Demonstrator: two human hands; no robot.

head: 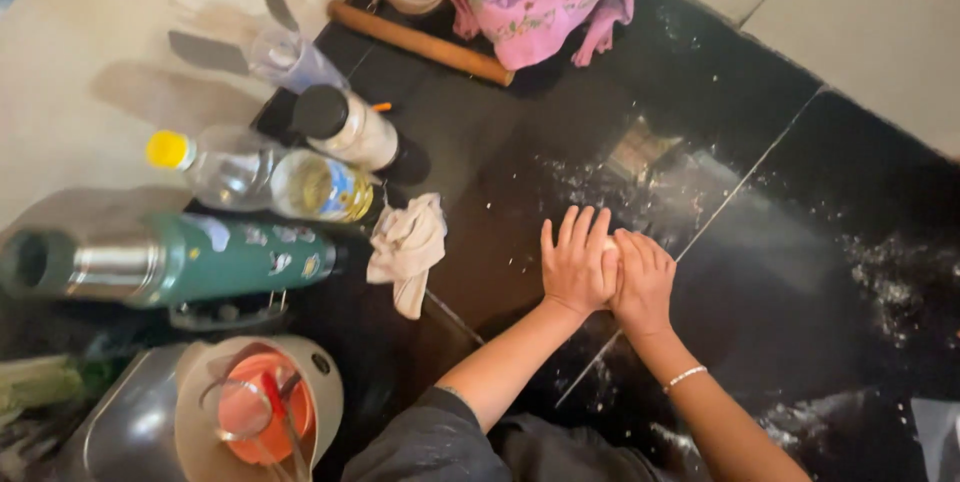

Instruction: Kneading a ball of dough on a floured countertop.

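Both hands meet over the dark worktop (pixel 520 172), palms pressed together around a small pale lump of dough (pixel 611 245), of which only a sliver shows between them. The left hand (pixel 577 264) lies on top with its fingers (pixel 575 232) straight and slightly spread; the right hand (pixel 645 282) cups from beneath, its fingers (pixel 640 247) close together, a thin bracelet (pixel 685 376) at the wrist. Flour dusts the worktop beyond the fingertips. To the left of the fingers lies a crumpled white cloth (pixel 407 247), then an oil bottle with a yellow cap (pixel 265 177) and a green flask (pixel 170 260). Farther past the fingertips rests a wooden rolling pin (pixel 420 42).
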